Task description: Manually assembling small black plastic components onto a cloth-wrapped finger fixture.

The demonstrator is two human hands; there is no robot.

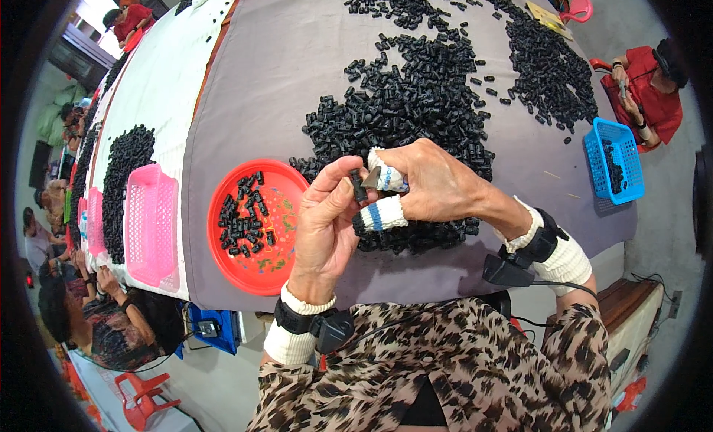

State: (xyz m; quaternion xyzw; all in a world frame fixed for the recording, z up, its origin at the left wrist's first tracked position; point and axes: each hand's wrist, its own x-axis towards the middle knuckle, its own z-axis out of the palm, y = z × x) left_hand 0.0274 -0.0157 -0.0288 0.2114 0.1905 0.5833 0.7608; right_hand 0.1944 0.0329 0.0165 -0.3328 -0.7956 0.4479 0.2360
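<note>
My left hand [324, 228] pinches a small black ribbed plastic part [357, 185] between thumb and fingers, above the near edge of a large pile of similar parts [416, 105]. Against that part, from the right, comes my right hand [442, 181], closed around a small grey blade [373, 178] whose handle is hidden in the grip. White wrapping covers my right thumb, and a white knit sleeve with a blue stripe [382, 214] covers a finger. Left of my left hand, a round red tray [217, 243] holds several loose black parts.
A grey cloth [245, 120] covers the table. At the right edge stands a blue basket [631, 168] with black parts, near a co-worker in red [653, 90]. Pink baskets [152, 224] and another pile [126, 180] lie on the left. More people sit along that side.
</note>
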